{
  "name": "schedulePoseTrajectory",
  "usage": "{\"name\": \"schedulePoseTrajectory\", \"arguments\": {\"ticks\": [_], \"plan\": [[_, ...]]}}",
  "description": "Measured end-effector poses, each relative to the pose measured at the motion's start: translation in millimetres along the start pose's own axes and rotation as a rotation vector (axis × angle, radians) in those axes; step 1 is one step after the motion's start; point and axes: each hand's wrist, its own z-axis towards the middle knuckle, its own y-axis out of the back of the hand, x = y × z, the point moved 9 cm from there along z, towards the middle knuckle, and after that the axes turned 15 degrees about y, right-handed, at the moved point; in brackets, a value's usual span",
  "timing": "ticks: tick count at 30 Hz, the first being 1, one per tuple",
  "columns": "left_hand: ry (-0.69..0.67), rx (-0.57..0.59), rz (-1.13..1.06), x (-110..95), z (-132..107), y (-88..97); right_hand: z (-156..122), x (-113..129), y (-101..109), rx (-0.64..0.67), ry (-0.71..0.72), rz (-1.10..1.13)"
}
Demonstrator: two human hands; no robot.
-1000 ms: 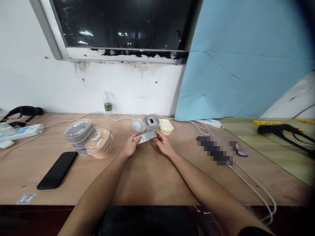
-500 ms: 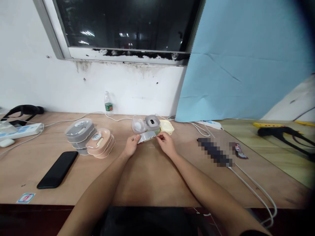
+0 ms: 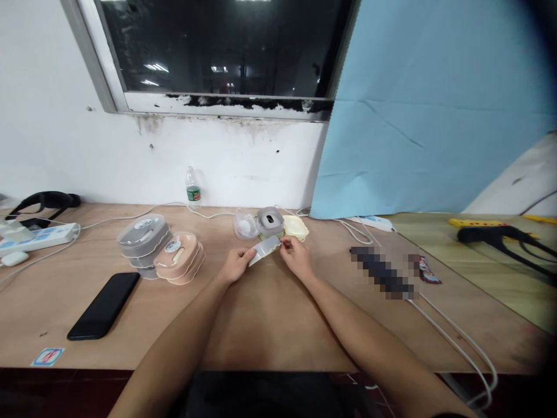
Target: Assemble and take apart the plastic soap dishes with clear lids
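Both my hands hold a thin clear grey lid with a wavy edge, a little above the wooden table. My left hand pinches its left end and my right hand pinches its right end. The lid tilts up toward the right. Just behind it stand a small clear container, a grey container and a pale yellow container in a row.
Stacked grey boxes and pink boxes sit at the left, a black phone nearer me. A small bottle stands by the wall. Power strips and white cables lie at both sides. A blue sheet hangs at the right.
The lid has tilted, its right end raised, and my hands have shifted slightly right with it. The camera has tipped a little downward.
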Motion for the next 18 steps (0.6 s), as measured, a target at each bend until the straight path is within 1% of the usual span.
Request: {"name": "schedulePoseTrajectory", "arguments": {"ticks": [2, 4, 6, 8, 10, 11, 13, 15, 18], "plan": [[-0.018, 0.044, 0.015, -3.1, -3.0, -6.5, -1.1, -3.9, -2.1, 0.01, 0.018, 0.03], [-0.049, 0.048, 0.015, -7.0, -5.0, -9.2, -2.8, -7.8, -4.1, 0.026, 0.026, 0.065], [-0.067, -0.006, 0.017, -8.7, -5.0, -5.5, -4.3, -12.7, -3.3, 0.011, 0.001, 0.115], [-0.065, -0.094, 0.019, -7.2, -3.5, 3.5, -4.2, -18.2, 0.8, -0.037, -0.039, 0.163], [-0.056, -0.193, 0.011, -4.2, -2.3, 15.1, -2.9, -27.0, 9.4, -0.129, -0.094, 0.195], [-0.052, -0.229, 0.008, -2.8, -2.0, 19.7, -3.0, -34.4, 15.8, -0.202, -0.142, 0.212], [-0.054, -0.266, 0.012, -1.4, -1.9, 24.5, -7.7, -55.6, 29.2, -0.373, -0.283, 0.263], [-0.066, -0.255, 0.028, -2.2, -2.2, 22.8, -17.6, -80.1, 38.8, -0.524, -0.449, 0.316], [-0.085, -0.214, 0.078, -5.3, -3.6, 15.1, -33.6, -110.1, 45.6, -0.658, -0.65, 0.365]]}}
